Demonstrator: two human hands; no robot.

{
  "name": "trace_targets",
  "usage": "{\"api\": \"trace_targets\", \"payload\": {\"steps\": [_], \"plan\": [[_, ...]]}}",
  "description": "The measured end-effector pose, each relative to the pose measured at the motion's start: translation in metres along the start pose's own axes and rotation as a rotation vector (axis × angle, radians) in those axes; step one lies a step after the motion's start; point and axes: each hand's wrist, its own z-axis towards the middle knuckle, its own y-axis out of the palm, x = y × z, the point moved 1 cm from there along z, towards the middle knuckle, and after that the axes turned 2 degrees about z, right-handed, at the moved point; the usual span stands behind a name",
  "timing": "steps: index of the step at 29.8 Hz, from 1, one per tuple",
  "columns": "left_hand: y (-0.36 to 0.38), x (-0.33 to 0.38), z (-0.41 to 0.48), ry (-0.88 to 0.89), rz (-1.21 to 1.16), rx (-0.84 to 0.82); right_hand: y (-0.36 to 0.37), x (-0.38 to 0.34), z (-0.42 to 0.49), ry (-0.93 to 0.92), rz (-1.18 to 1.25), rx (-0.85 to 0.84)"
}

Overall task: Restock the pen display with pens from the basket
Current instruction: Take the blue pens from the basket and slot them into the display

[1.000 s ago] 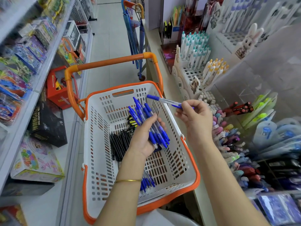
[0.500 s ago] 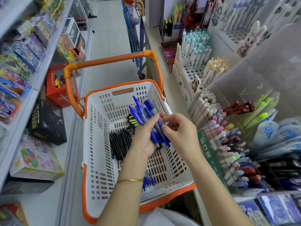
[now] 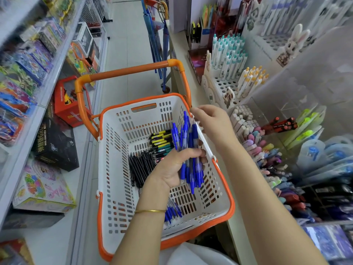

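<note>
A white basket (image 3: pixel 114 169) with an orange rim and handle stands in the aisle. Black pens (image 3: pixel 139 167), yellow-and-black pens (image 3: pixel 160 138) and loose blue pens (image 3: pixel 172 211) lie in it. Over the basket my left hand (image 3: pixel 172 169) grips an upright bundle of blue pens (image 3: pixel 188 148). At the bundle's top, my right hand (image 3: pixel 212 121) pinches the upper end of one blue pen. To the right is the pen display (image 3: pixel 286 115), with clear compartments holding red and green pens. Behind it stand white holders of teal-capped pens (image 3: pixel 229 52) and yellow-capped pens (image 3: pixel 252 77).
Shelves of boxed toys (image 3: pixel 38 60) line the left side, with a red box (image 3: pixel 66 100) and a black box (image 3: pixel 55 142) low down. Blue umbrellas (image 3: pixel 158 44) hang beyond the basket handle. Erasers and pastel pens (image 3: pixel 256 142) fill the display's front edge.
My right hand held a single blue pen out toward the display, then came back to the bundle, and now pinches at its top. My left hand turned the bundle more upright.
</note>
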Motion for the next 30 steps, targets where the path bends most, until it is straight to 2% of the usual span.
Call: {"api": "trace_targets", "payload": {"steps": [3,6,9,12,17,20,24,27,30], "plan": [[-0.002,-0.003,-0.001,-0.066,-0.001,-0.083,-0.002,0.0,0.011,0.12,0.004,-0.184],[-0.004,-0.002,-0.001,-0.089,-0.035,-0.142,-0.003,0.006,0.019,0.142,0.062,-0.208],[-0.005,0.001,-0.001,-0.111,-0.101,-0.197,-0.005,0.005,0.025,0.137,0.217,-0.09],[-0.004,-0.003,-0.002,-0.122,-0.074,-0.17,-0.014,-0.001,0.03,0.088,0.358,0.087],[-0.007,-0.006,0.002,-0.089,-0.155,-0.128,-0.023,-0.004,0.019,-0.05,0.436,0.482],[-0.004,-0.002,0.005,-0.01,-0.242,0.031,-0.016,0.01,-0.004,-0.086,0.42,0.481],[-0.002,0.001,0.008,0.062,-0.322,0.175,0.0,0.032,-0.042,-0.1,0.28,0.488],[-0.003,0.002,0.009,0.097,-0.299,0.227,0.009,0.04,-0.058,-0.129,0.196,0.483],[-0.002,0.002,0.009,0.149,-0.385,0.19,0.013,0.047,-0.061,-0.112,0.103,0.388]]}}
